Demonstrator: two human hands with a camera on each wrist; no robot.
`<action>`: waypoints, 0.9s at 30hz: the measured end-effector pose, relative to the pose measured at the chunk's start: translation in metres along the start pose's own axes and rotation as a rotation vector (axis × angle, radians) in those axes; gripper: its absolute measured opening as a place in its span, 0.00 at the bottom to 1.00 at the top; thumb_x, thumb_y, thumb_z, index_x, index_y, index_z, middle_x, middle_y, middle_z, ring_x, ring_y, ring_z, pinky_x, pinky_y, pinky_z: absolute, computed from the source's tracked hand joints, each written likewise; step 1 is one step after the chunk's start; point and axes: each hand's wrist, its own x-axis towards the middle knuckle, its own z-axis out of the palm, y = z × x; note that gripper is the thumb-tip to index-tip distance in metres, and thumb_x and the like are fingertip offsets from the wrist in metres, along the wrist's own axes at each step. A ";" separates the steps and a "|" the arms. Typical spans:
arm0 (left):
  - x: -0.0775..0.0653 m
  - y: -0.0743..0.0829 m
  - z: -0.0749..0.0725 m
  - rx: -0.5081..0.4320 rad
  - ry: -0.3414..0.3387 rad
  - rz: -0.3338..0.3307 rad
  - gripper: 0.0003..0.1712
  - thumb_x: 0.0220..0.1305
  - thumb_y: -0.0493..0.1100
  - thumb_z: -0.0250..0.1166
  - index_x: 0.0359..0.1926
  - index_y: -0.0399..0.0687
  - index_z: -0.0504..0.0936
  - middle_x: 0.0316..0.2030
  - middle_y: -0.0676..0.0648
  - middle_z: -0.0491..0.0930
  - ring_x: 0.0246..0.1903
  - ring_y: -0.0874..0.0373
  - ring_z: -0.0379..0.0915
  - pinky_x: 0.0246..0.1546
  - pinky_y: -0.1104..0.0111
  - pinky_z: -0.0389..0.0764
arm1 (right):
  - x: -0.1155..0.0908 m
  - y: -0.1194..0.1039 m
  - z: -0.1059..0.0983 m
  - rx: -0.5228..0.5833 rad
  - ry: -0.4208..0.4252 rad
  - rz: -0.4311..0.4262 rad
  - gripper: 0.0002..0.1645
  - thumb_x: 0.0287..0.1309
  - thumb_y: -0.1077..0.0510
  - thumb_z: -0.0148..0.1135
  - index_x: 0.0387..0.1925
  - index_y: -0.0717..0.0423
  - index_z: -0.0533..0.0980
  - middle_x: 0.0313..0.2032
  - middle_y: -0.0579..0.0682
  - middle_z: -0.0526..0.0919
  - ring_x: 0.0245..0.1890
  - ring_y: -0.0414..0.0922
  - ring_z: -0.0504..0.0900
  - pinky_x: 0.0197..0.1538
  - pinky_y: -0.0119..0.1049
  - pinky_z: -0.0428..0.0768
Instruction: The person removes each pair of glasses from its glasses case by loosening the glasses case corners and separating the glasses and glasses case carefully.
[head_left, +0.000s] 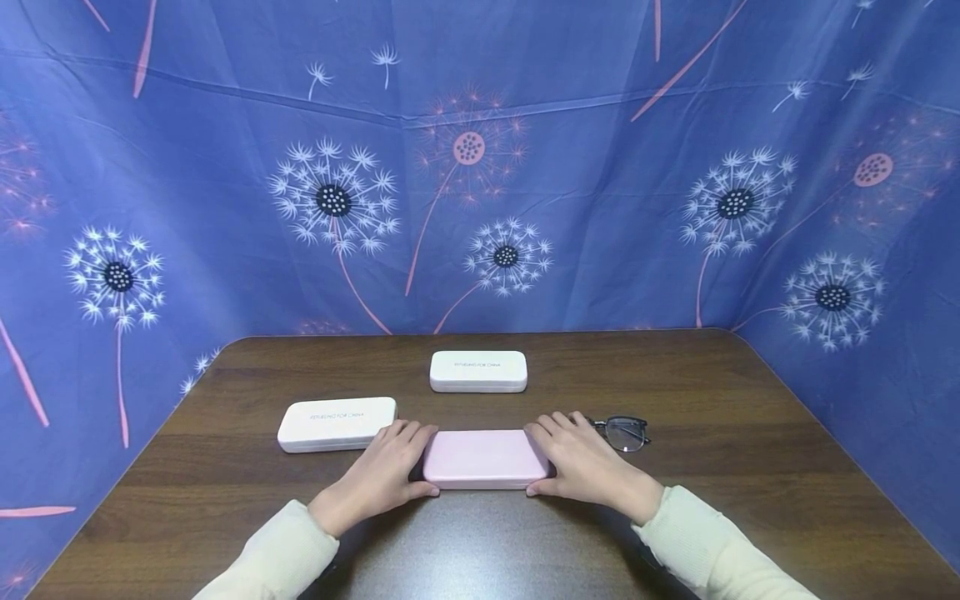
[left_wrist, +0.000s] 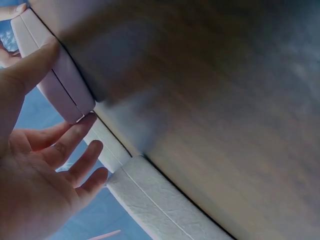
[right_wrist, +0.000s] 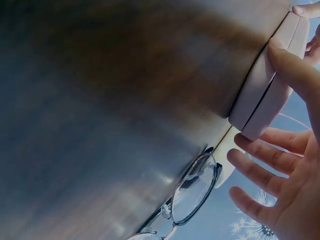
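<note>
Pink case [head_left: 486, 459] gripped at both ends on the surface [head_left: 465, 542]
The left hand [head_left: 381, 473] has its fingers clamped on the left end, the right hand [head_left: 588, 467] on the right; dark-framed glasses [head_left: 626, 433] lie just right, one white case [head_left: 337, 423] sits left, a second white case [head_left: 478, 372] on the far side.

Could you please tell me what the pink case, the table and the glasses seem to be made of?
Pink case: hard shell, perhaps plastic or leather-like covering; smooth, with soft sheen.
Table: wood or wood-look laminate, judging by the brown grain; glossy, since it reflects light.
Glasses: clear lenses, glass or plastic; the dark, partly silvery frame suggests plastic with metal.
</note>
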 end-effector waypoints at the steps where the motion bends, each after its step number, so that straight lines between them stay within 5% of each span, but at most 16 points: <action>1: 0.000 0.000 0.000 -0.005 -0.005 -0.002 0.43 0.42 0.59 0.71 0.53 0.36 0.71 0.44 0.43 0.76 0.47 0.47 0.70 0.50 0.54 0.70 | 0.000 0.000 0.000 0.000 0.001 -0.002 0.48 0.34 0.29 0.65 0.51 0.58 0.72 0.43 0.50 0.78 0.44 0.48 0.75 0.44 0.46 0.72; 14: 0.002 -0.002 0.003 -0.091 -0.082 -0.027 0.43 0.48 0.59 0.68 0.57 0.34 0.66 0.50 0.41 0.75 0.52 0.49 0.68 0.55 0.56 0.68 | -0.002 0.001 -0.002 0.034 0.002 -0.019 0.47 0.38 0.31 0.65 0.54 0.59 0.71 0.48 0.52 0.77 0.48 0.51 0.75 0.49 0.55 0.72; 23: 0.002 -0.001 0.003 -0.069 -0.049 0.013 0.42 0.47 0.56 0.70 0.55 0.33 0.67 0.48 0.40 0.75 0.49 0.50 0.70 0.54 0.57 0.69 | 0.003 0.006 0.000 0.032 0.030 -0.055 0.46 0.32 0.30 0.67 0.50 0.56 0.74 0.41 0.47 0.78 0.43 0.46 0.75 0.45 0.44 0.74; 27: 0.001 -0.002 0.004 -0.056 -0.054 0.016 0.42 0.47 0.57 0.69 0.56 0.34 0.66 0.48 0.42 0.74 0.48 0.51 0.70 0.54 0.58 0.69 | 0.005 0.008 0.001 0.043 0.039 -0.070 0.46 0.31 0.30 0.68 0.49 0.55 0.75 0.41 0.47 0.79 0.43 0.47 0.76 0.47 0.48 0.75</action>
